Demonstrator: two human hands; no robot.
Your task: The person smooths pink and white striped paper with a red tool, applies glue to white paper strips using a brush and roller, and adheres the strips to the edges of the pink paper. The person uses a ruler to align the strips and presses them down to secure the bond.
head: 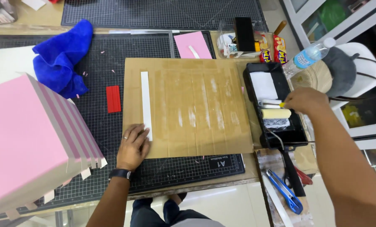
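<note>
A white strip (145,103) lies on brown cardboard (196,113), beside a blue cloth (64,56) and a perhaps pink-striped box (32,138).

The light is bright and even from above, giving only soft short shadows under the left hand (132,147) and glare streaks on the cardboard (188,107), while the picture stays sharp, with slight bending at the edges.

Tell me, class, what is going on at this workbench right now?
A person's left hand presses down the lower end of a white paper strip lying on a brown cardboard sheet. The right hand reaches into a black paint tray, gripping something yellow beside a small roller. A pink box sits at the left.
</note>
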